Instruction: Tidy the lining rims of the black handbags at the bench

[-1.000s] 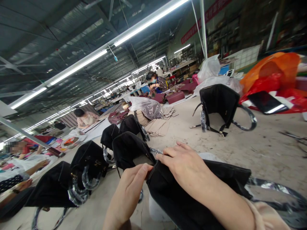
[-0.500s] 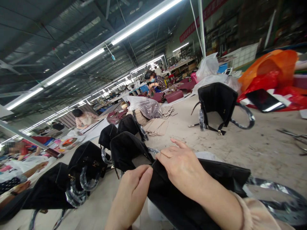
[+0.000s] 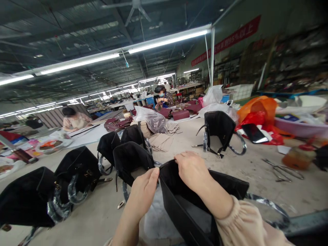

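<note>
At the lower middle of the frame, we see a black bag [image 3: 176,213] with its mouth open, gripped by its rim above a worktable [image 3: 246,171]. The left hand [image 3: 143,191] has thumb and forefinger brought together on the corner at the left of the mouth, pinching the edge. The right hand [image 3: 192,171] lies just beside it, fingers curled over the rim; their tips are hidden, so we cannot tell how hard they press.

We judge the soft wall to be the weak point. If the two hands tug unevenly, the rim could crease or pull out of line, and a loose pinch could let the corner slip free. The right forearm crosses the mouth, and its gathered sleeve [image 3: 243,218] could drag the far side down.

Close beyond the left hand, we find a second bag [image 3: 132,159]; a sudden slip could knock it askew. A metal clasp [image 3: 120,204] lies beside the left forearm, where a careless shift might scrape it against cloth. At lower right, the film-wrapped handle [image 3: 268,201] spreads loose, and its wrap could snag or tear if the bag were turned carelessly. The scissors [image 3: 278,169] and an amber jar [image 3: 298,159], at right, sit well apart from both hands; only a wide sweep, we think, would disturb them.
</note>
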A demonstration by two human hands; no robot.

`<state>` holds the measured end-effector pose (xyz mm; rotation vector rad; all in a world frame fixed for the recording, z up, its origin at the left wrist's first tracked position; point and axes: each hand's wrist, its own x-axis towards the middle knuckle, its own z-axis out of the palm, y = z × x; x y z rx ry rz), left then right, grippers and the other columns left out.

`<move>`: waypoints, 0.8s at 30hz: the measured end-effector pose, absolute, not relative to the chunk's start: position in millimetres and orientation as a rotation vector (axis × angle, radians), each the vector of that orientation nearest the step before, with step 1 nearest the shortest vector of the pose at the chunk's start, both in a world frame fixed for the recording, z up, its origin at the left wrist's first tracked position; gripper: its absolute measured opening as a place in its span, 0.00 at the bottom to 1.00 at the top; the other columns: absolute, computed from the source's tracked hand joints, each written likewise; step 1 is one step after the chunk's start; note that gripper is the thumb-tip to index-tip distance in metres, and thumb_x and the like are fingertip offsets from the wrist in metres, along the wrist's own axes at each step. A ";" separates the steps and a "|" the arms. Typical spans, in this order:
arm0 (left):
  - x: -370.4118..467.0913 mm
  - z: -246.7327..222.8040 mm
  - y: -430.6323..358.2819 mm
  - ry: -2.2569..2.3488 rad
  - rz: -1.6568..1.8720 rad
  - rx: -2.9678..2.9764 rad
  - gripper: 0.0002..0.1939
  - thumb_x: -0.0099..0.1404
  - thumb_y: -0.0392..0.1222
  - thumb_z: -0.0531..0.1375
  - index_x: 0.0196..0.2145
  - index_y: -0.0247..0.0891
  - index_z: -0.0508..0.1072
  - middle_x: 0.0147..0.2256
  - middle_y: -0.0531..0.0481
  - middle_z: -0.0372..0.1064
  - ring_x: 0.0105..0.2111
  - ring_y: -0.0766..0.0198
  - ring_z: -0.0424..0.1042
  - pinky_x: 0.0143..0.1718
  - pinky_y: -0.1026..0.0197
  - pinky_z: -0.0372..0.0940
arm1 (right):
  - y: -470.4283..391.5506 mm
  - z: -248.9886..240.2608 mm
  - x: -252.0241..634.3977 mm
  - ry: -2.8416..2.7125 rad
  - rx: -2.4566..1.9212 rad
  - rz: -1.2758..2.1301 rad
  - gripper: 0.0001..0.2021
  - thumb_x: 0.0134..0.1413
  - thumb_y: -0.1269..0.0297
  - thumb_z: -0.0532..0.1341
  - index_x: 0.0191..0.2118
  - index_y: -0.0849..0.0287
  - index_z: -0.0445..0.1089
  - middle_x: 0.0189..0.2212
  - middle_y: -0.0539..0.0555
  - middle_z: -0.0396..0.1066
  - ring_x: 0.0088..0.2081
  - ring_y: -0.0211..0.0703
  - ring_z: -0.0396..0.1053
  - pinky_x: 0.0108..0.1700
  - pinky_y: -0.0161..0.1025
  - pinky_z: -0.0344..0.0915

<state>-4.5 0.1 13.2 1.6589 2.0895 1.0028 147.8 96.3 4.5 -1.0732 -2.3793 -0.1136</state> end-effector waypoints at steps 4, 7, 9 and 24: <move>-2.8 11.0 0.5 2.011 0.990 1.707 0.22 0.65 0.54 0.49 0.46 0.38 0.72 0.38 0.45 0.75 0.41 0.57 0.73 0.42 0.61 0.63 | 97.0 10.4 148.9 -2.453 -1.183 -0.126 0.11 0.61 0.69 0.50 0.39 0.58 0.70 0.33 0.55 0.73 0.37 0.45 0.70 0.36 0.37 0.61; -3.7 9.2 0.1 1.948 0.971 1.753 0.22 0.64 0.53 0.51 0.47 0.37 0.71 0.39 0.44 0.75 0.38 0.58 0.73 0.40 0.61 0.62 | 101.3 19.7 155.3 -2.588 -1.199 -0.142 0.13 0.62 0.65 0.50 0.43 0.60 0.70 0.33 0.58 0.74 0.36 0.45 0.72 0.37 0.37 0.62; -4.6 9.6 -0.4 1.944 0.952 1.791 0.18 0.64 0.50 0.50 0.43 0.37 0.72 0.36 0.45 0.75 0.35 0.59 0.73 0.37 0.62 0.61 | 105.5 28.6 158.9 -2.687 -1.148 -0.162 0.14 0.62 0.62 0.50 0.38 0.60 0.72 0.31 0.57 0.75 0.35 0.44 0.72 0.38 0.36 0.62; -16.0 15.6 -9.4 2.384 0.620 1.965 0.13 0.61 0.45 0.52 0.27 0.40 0.75 0.30 0.46 0.75 0.32 0.57 0.73 0.30 0.60 0.58 | 77.1 37.9 158.2 -2.821 -1.149 -0.052 0.17 0.59 0.65 0.49 0.24 0.60 0.70 0.20 0.53 0.71 0.24 0.37 0.67 0.25 0.33 0.54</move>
